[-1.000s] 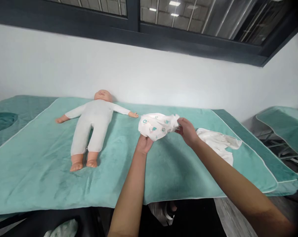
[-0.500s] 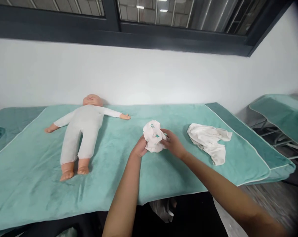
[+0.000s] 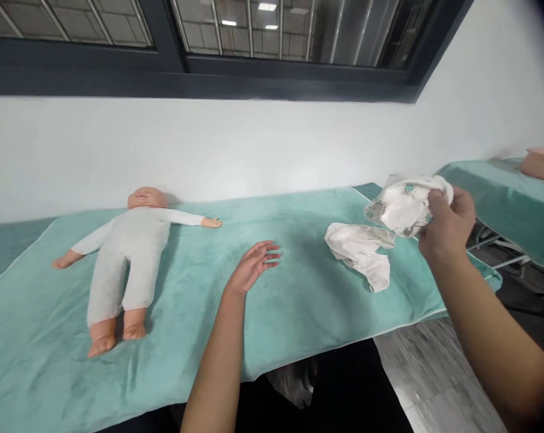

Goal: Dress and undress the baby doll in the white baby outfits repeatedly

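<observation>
My right hand (image 3: 449,225) is closed around the edge of a white cap-like baby cloth with green prints (image 3: 402,207), raised at the right side of the bed. Its folds hide its full shape. My left hand (image 3: 256,264) holds nothing, fingers apart and slightly curled above the green cover. Below and left of the held cloth lies a crumpled white baby garment (image 3: 359,252). On the left a baby doll (image 3: 130,255) in a white body suit lies on its back, head towards the wall, arms spread and feet bare.
A green velvety cover (image 3: 294,319) with pale piping spreads over the bed. Behind it rise a white wall (image 3: 253,144) and a dark-framed barred window (image 3: 294,72). Another green-covered bed (image 3: 488,186) stands at the right, with a pinkish box-like thing (image 3: 542,162) on it.
My right hand has carried the printed cloth away to the right and upward. My left hand has let go of it and stays near the middle. The view has shifted right.
</observation>
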A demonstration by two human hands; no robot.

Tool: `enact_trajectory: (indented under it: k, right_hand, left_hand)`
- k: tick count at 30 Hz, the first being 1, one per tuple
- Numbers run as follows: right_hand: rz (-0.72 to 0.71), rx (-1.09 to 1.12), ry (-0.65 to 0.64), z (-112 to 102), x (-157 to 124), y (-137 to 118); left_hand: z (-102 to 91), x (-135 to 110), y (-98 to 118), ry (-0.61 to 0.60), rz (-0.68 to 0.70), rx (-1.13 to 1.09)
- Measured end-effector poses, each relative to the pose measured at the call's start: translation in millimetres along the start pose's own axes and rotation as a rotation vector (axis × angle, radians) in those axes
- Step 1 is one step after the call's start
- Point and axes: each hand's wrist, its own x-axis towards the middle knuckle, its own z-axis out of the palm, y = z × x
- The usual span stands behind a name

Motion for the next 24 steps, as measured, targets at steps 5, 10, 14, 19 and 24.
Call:
enact_trajectory:
  k: [5, 10, 14, 19, 24]
  right_hand:
    - [0.012, -0.635, -0.260, -62.5, 8.5, 39.6]
    - [-0.309, -1.096, -0.763, -68.4, -30.2, 55.3]
    - [-0.390, -1.140, -0.996, -32.6, -65.6, 46.5]
    - [-0.260, -1.236, -1.366, 9.7, -87.8, 50.5]
    - [-0.290, -0.830, -1.303, 49.2, -105.8, 26.4]
  left_hand:
    - [0.4, -0.1, -1.7, 0.021, 0.009, -0.002]
    - [2.1, -0.4, -0.6, 0.040, 0.012, -0.002]
    - [2.4, -0.4, 0.0, 0.058, 0.005, -0.012]
    - [0.6, -1.4, -0.7, 0.063, 0.026, -0.033]
    - [-0.2, -0.8, -1.1, 0.037, 0.001, -0.012]
